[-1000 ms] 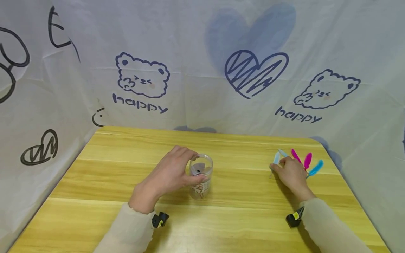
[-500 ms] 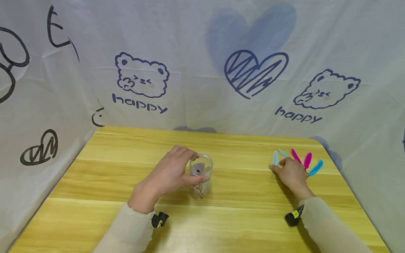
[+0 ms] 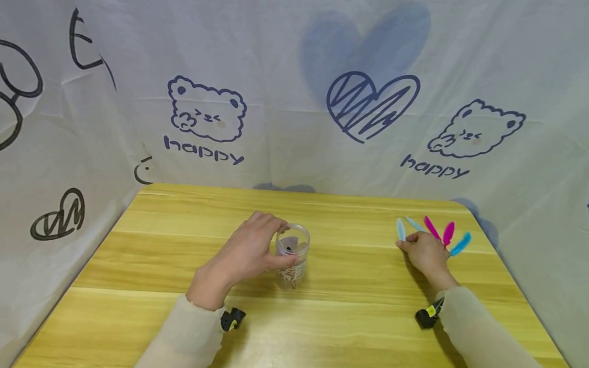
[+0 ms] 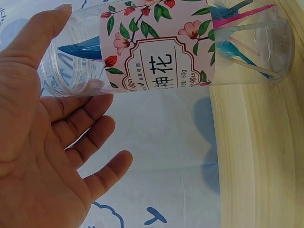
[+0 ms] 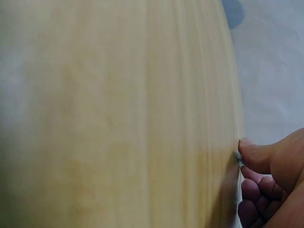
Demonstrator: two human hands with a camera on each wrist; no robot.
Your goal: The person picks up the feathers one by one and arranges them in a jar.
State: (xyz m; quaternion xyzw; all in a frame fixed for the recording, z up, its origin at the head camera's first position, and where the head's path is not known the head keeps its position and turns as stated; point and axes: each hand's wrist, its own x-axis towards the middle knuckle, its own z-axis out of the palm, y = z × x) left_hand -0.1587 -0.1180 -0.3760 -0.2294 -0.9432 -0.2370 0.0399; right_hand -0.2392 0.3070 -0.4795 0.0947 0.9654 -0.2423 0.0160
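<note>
My left hand [image 3: 241, 253] grips a clear plastic jar [image 3: 298, 273] near its open rim, thumb on one side and index finger on the other. The jar stands upright on the table. In the left wrist view, its pink floral label [image 4: 156, 45] shows, and several coloured feathers [image 4: 232, 50] are inside. Over at the right, my right hand [image 3: 428, 255] pinches a pale blue feather [image 3: 401, 229] between thumb and fingertips. Beyond that hand lie another pale blue feather [image 3: 414, 224], two magenta feathers [image 3: 448, 233] and a bright blue feather [image 3: 461, 244], their lower ends partly hidden.
The wooden table [image 3: 349, 317] has rounded far corners. A white cloth [image 3: 285, 148] with drawn bears and hearts hangs behind it and along both sides. A small black camera [image 3: 428, 316] sits on the right wrist, another black camera [image 3: 233, 319] on the left.
The pale blue feather at the right thumb has tilted with its tip leftward, and the right hand has shifted slightly right. The left hand and jar have stayed put.
</note>
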